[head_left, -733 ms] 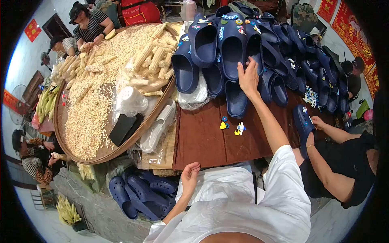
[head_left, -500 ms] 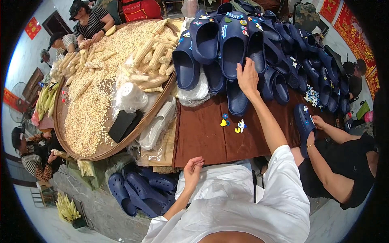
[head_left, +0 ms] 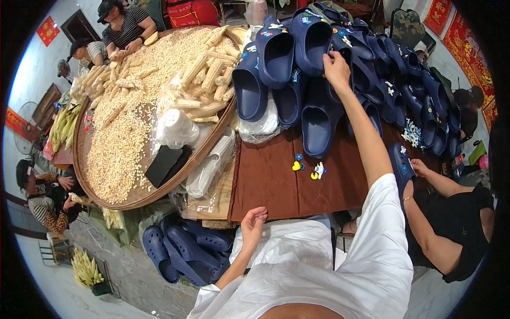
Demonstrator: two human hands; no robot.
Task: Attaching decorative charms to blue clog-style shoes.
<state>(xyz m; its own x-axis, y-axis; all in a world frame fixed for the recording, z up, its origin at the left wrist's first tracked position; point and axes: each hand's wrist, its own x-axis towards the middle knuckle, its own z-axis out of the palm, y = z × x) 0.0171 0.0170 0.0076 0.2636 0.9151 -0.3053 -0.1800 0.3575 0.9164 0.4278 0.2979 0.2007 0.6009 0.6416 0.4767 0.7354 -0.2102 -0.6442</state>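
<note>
My right hand (head_left: 337,68) grips the edge of a navy blue clog (head_left: 312,52) with small charms on its top, raised among the piled clogs. Below it, another navy clog (head_left: 317,130) leans toe-up against the pile with its heel on the brown cloth (head_left: 265,181). My left hand (head_left: 253,220) hangs by the cloth's front edge, its fingers curled loosely together around nothing. A few small yellow, blue and white shoe charms (head_left: 318,170) lie on the cloth between my hands.
On the left stands a large round tray (head_left: 133,204) of corn kernels and cobs. More clogs (head_left: 186,250) lie below the table. At right a co-worker's hand (head_left: 419,167) is beside a navy clog (head_left: 399,165). Blue-white charms (head_left: 411,133) sit near the pile.
My right hand has moved up and slightly right, lifting the clog away from the one beneath it. My left hand stays about where it was.
</note>
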